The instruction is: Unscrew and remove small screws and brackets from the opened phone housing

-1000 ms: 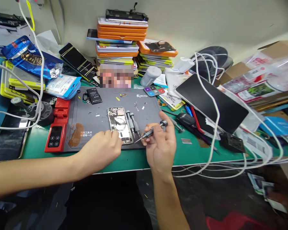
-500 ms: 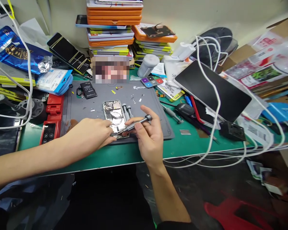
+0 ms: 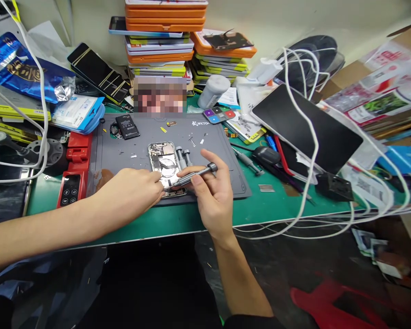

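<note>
An opened phone [image 3: 161, 150], its inner parts bare, lies on a grey work mat [image 3: 119, 157]. Fingers of my right hand [image 3: 214, 196] are wrapped round a grey screwdriver [image 3: 200, 172], its index finger raised near the knob end. The shaft slants down left over the phone's lower part. My left hand [image 3: 137, 189] is closed at the phone's lower left edge, close to the screwdriver's tip; whatever its fingertips pinch is hidden. Just right of the phone, two more screwdrivers [image 3: 181, 156] lie side by side. A black phone battery [image 3: 127, 127] rests at the mat's upper left.
Small loose parts [image 3: 192, 141] are scattered on the mat. At left stands a red device [image 3: 73, 183] with buttons. Stacked orange boxes [image 3: 164, 23] rise behind. Right of the mat are another screwdriver [image 3: 248, 161], a dark tablet-like panel [image 3: 306, 128] and white cables [image 3: 313, 151].
The view has shifted slightly. My left fingertips have drawn closer together at the phone's lower edge. My right hand keeps its grip on the screwdriver, nearly in the same place.
</note>
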`<state>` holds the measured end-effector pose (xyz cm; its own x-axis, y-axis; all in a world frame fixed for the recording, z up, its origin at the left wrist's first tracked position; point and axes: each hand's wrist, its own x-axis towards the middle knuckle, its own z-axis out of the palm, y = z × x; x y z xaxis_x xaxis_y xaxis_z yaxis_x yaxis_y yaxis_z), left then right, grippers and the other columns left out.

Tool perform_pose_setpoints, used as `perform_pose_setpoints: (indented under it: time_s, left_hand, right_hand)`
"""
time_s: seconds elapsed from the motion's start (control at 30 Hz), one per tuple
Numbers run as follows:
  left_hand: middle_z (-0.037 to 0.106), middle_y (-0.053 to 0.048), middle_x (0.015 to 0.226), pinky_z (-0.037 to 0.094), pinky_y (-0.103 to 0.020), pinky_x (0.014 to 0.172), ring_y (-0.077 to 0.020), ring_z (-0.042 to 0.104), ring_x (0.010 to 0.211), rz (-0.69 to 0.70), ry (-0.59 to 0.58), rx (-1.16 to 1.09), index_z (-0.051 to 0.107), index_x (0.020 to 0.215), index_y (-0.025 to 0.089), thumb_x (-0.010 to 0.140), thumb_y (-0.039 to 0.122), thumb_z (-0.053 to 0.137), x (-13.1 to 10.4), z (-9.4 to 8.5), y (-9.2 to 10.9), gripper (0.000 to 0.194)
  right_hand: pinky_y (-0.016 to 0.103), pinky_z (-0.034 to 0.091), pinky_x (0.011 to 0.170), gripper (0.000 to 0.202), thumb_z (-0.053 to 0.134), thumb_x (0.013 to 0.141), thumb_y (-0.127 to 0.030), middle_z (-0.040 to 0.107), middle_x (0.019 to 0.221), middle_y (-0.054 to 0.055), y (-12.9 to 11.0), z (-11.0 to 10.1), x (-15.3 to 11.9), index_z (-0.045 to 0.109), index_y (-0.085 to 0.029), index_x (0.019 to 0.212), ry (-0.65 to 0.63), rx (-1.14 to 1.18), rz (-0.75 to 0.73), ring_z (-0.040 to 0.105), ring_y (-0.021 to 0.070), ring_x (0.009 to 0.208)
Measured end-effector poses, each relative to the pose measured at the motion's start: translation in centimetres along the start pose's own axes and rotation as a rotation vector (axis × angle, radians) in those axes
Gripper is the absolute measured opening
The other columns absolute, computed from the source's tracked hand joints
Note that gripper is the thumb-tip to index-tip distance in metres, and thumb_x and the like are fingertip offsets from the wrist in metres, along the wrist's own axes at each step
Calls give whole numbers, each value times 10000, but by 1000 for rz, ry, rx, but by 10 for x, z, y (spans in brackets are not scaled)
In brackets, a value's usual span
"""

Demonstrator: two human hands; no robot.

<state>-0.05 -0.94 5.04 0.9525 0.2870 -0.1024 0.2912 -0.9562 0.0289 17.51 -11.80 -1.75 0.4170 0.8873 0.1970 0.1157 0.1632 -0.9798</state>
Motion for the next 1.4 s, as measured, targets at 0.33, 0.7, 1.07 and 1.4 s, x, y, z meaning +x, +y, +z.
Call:
perform_pose_setpoints:
  time_s: [0.33, 0.7, 1.07, 1.4]
  left_hand:
    - [733, -49, 966, 407, -265, 558, -184, 686, 740, 29, -33, 63, 761, 1007, 158, 1026, 154, 621, -1, 0, -2, 141]
    - [745, -57, 1025, 440, -285, 570, -215, 717, 793, 27, -72, 74, 740, 1083, 155, 1024, 153, 623, 1, 0, 0, 131]
    - [743, -72, 1025, 433, -308, 559, -221, 717, 786, 53, -33, 106, 745, 1087, 149, 1016, 165, 647, 0, 1, -1, 123]
    - [724, -69, 962, 423, -307, 551, -229, 709, 773, 38, -53, 107, 735, 1057, 139, 1012, 150, 636, -1, -1, 2, 109]
  right_hand:
    - [468, 627, 828, 445, 585, 1051, -392, 771, 1119, 66, -1, 0, -1, 440, -324, 1466, 12, 22, 7, 760, 246, 987]
    - [435, 627, 830, 452, 606, 1051, -363, 783, 1101, 64, 1, 0, -1, 464, -303, 1476, 10, 32, -18, 759, 228, 977]
    - [369, 620, 715, 472, 587, 1067, -289, 786, 1058, 64, 10, -2, 1, 466, -283, 1523, -8, 16, -149, 755, 201, 895]
    - [298, 636, 663, 509, 523, 1075, -224, 791, 1016, 71, 13, -2, 2, 416, -235, 1572, 46, -100, -259, 757, 173, 822]
